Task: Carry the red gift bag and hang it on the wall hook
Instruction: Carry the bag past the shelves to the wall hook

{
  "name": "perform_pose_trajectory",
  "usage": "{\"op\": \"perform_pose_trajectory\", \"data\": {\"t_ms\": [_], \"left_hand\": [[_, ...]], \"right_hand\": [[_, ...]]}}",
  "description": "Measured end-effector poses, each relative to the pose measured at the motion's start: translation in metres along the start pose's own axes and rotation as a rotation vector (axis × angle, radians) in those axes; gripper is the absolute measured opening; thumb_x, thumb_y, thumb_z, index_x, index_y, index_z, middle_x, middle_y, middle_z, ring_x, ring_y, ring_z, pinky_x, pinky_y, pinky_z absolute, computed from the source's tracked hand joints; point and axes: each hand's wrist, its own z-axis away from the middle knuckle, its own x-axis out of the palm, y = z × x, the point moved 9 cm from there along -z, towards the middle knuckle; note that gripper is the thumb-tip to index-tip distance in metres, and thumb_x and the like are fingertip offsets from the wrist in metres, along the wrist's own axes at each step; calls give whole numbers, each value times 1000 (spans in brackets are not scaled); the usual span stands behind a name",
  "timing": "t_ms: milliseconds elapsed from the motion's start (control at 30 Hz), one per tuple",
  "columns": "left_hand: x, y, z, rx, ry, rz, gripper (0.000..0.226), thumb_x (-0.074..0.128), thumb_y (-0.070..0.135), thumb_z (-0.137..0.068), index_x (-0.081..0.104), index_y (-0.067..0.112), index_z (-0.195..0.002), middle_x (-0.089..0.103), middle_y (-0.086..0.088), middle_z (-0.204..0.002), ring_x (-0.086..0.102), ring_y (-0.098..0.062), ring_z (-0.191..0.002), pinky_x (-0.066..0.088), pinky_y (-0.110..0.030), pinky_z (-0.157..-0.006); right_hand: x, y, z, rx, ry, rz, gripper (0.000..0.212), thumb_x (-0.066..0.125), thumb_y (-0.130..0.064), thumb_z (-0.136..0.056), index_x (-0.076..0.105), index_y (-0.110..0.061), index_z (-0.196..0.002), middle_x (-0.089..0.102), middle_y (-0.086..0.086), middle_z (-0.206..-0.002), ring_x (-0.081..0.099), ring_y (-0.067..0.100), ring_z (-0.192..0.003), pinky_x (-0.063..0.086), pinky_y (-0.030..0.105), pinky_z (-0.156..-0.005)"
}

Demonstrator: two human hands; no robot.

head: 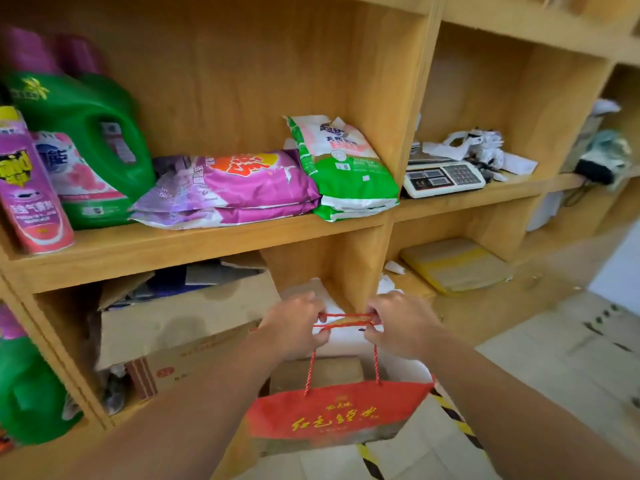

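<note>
The red gift bag [332, 414] with gold lettering hangs in the air below my hands, in front of a wooden shelf unit. Its red cord handles [346, 320] are stretched flat between my two hands. My left hand [294, 323] grips the left ends of the cords and my right hand [394, 323] grips the right ends. Both hands are held close to the upright wooden divider [360, 271] of the shelf. No wall hook shows in this view.
On the wooden shelf [194, 244] lie purple bags [228, 188], a green-white bag [343, 168], a green jug [86, 133] and a spray can [27, 188]. A scale [443, 176] sits to the right. Cardboard boxes [180, 320] fill the lower bay. Tiled floor [554, 358] lies right.
</note>
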Motion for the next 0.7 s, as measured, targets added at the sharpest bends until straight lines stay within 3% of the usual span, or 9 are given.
{"op": "perform_pose_trajectory", "data": {"t_ms": [100, 233, 367, 567, 700], "left_hand": [[15, 21, -40, 123, -14, 22, 31, 56, 49, -89, 61, 28, -111, 56, 5, -109, 59, -18, -99, 47, -37, -71], [34, 69, -91, 279, -3, -1, 30, 56, 48, -89, 62, 25, -108, 56, 4, -106, 57, -19, -100, 36, -34, -66], [48, 123, -141, 398, -7, 73, 27, 58, 48, -89, 62, 26, -103, 49, 7, -98, 55, -18, -94, 34, -33, -64], [70, 202, -204, 518, -92, 240, 25, 68, 45, -83, 62, 24, -94, 50, 6, -93, 55, -16, -87, 42, -35, -65], [73, 247, -235, 610, -106, 303, 21, 71, 41, -81, 58, 26, -86, 47, 8, -86, 52, -16, -78, 42, -35, -62]], "right_hand": [[0, 37, 7, 99, 5, 5, 19, 55, -42, -79, 57, -26, -89, 66, -7, -86, 60, 19, -84, 50, 36, -67], [3, 97, 23, 234, 1, 26, 31, 56, -47, -80, 58, -26, -103, 67, -6, -100, 63, 21, -94, 51, 36, -75], [0, 163, 41, 367, 26, 24, 32, 53, -49, -77, 57, -25, -98, 68, -3, -98, 63, 25, -94, 53, 39, -75], [-17, 240, 76, 504, 86, 54, 29, 58, -42, -85, 60, -19, -102, 69, 1, -99, 62, 26, -94, 33, 33, -65], [-36, 276, 99, 600, 127, 91, 29, 53, -47, -83, 58, -23, -99, 69, -1, -97, 63, 25, -90, 49, 38, -66]]}}
